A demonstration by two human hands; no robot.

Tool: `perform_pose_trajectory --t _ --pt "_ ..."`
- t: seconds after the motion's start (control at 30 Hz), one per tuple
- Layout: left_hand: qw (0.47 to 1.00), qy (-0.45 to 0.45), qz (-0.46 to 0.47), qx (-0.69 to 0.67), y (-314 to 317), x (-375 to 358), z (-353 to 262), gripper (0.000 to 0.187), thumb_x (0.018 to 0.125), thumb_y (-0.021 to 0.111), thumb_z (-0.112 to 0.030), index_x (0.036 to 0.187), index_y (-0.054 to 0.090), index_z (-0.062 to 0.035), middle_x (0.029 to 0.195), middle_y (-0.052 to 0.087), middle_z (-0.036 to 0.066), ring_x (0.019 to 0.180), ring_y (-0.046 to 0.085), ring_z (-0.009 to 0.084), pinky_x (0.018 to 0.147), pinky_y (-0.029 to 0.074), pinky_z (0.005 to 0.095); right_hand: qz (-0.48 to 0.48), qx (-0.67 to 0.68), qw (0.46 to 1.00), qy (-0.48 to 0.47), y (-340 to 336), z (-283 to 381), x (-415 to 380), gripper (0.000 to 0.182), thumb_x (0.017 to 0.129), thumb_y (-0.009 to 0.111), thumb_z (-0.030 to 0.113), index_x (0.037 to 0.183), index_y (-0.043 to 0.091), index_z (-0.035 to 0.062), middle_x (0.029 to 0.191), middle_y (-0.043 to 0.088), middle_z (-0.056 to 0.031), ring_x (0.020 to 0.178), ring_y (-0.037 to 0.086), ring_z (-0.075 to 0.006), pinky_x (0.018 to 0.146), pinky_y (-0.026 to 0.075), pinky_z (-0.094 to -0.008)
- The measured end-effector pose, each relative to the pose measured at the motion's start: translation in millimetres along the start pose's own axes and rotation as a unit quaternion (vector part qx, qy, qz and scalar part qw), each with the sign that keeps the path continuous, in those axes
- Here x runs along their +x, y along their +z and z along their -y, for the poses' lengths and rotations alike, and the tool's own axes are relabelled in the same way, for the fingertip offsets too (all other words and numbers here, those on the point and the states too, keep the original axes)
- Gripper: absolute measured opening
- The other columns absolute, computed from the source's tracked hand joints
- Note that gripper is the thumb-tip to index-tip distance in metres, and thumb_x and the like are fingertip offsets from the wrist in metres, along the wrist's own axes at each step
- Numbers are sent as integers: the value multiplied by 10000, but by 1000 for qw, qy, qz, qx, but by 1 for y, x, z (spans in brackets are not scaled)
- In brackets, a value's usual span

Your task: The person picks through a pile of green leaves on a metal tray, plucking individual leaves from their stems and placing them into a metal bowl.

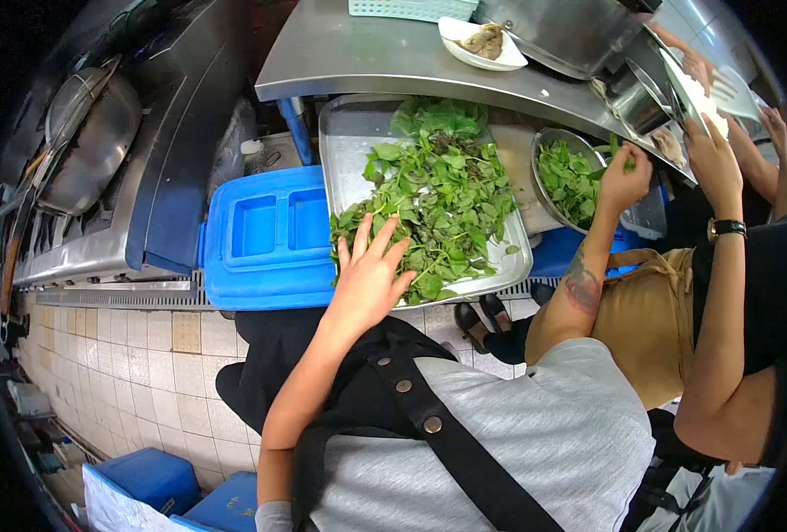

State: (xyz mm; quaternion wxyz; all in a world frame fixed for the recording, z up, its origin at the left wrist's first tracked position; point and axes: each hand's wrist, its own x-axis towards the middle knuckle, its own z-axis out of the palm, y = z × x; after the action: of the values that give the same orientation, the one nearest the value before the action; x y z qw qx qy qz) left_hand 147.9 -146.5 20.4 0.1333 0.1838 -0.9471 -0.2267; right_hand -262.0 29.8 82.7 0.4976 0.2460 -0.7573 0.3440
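A heap of leafy greens (pixel 464 204) covers much of a metal tray (pixel 344 133). My left hand (pixel 371 275) rests on the near left side of the heap, fingers spread and open. Off to the right, my right hand (pixel 626 180) is closed on a few green leaves (pixel 614 144), held above the right edge of a round metal bowl (pixel 542 146). Picked leaves (pixel 571 177) lie inside that bowl. Dark, wilted-looking bits are mixed into the heap, and a green plastic bag (pixel 438 117) sits at the tray's far end.
A blue lidded bin (pixel 234 275) stands left of the tray. Beyond is a steel counter (pixel 349 53) with a white dish of food (pixel 464 55) and a large pot (pixel 553 31). Close on my right, a co-worker's hand (pixel 712 164) holds a plate. A stove with a wok (pixel 101 151) is at left.
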Motion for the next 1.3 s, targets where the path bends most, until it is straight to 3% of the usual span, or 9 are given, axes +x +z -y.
perform_pose_trajectory --t 0.03,0.07,0.2,0.37,0.5,0.73,1.03,1.13,1.3 --pt "1000 5 -16 -18 4 -5 -3 462 840 669 -247 1257 572 -73 1485 340 127 1388 228 416 1076 232 620 48 -48 998 15 6 -22 -3 186 838 644 179 945 700 37 918 668 -143 843 640 -346 749 501 -439" --pt "999 8 -33 -34 9 -10 -4 459 840 669 -243 1256 572 -74 1483 343 127 1388 229 416 1082 228 609 298 -140 938 111 0 -25 -1 315 847 642 270 1077 689 60 1074 659 -184 969 627 -367 840 489 -460" --pt "996 6 -71 -63 9 -19 -8 440 836 668 -216 1243 575 -79 1452 376 140 1365 263 420 1095 244 542 142 -127 981 24 11 -15 -24 353 861 638 293 1122 672 59 1225 592 -213 1122 563 -351 955 439 -441" --pt "995 3 -84 -58 8 -22 -9 412 831 670 -214 1215 588 -87 1409 418 146 1340 300 421 1085 265 519 298 180 937 20 6 97 -40 208 848 649 172 972 697 13 1026 675 -169 964 642 -323 864 492 -394" --pt "999 -3 -9 -37 17 -36 -3 393 835 668 -220 1196 594 -84 1401 428 127 1365 286 400 1079 249 610 382 193 903 -33 16 143 -72 163 824 659 136 926 712 20 928 689 -180 866 672 -312 808 517 -373" --pt "999 -4 -1 -48 19 -39 -2 416 821 680 -186 1213 581 -90 1392 436 127 1356 305 395 1073 260 606 617 179 766 -31 23 156 -122 155 816 657 95 950 718 46 887 700 -177 815 686 -311 761 537 -378" --pt "999 -3 5 -52 18 -39 0 422 820 681 -174 1215 573 -71 1373 442 134 1357 312 379 1067 267 623 577 97 807 -77 27 163 -152 612 774 731 104 1327 484 22 1293 489 -209 1147 531 -391 977 459 -436" --pt "999 -5 9 -51 17 -39 1 427 818 682 -173 1219 570 -76 1371 443 132 1356 313 378 1065 270 620 587 83 805 -15 25 170 -143 668 755 755 126 1348 462 29 1296 495 -224 1134 545 -392 959 468 -445" --pt "999 -5 8 -52 19 -38 2 428 814 685 -170 1217 571 -79 1369 444 131 1354 312 384 1063 273 619 611 43 790 -2 38 159 -146 509 738 780 200 1173 589 19 1129 611 -229 1021 614 -384 875 503 -456"
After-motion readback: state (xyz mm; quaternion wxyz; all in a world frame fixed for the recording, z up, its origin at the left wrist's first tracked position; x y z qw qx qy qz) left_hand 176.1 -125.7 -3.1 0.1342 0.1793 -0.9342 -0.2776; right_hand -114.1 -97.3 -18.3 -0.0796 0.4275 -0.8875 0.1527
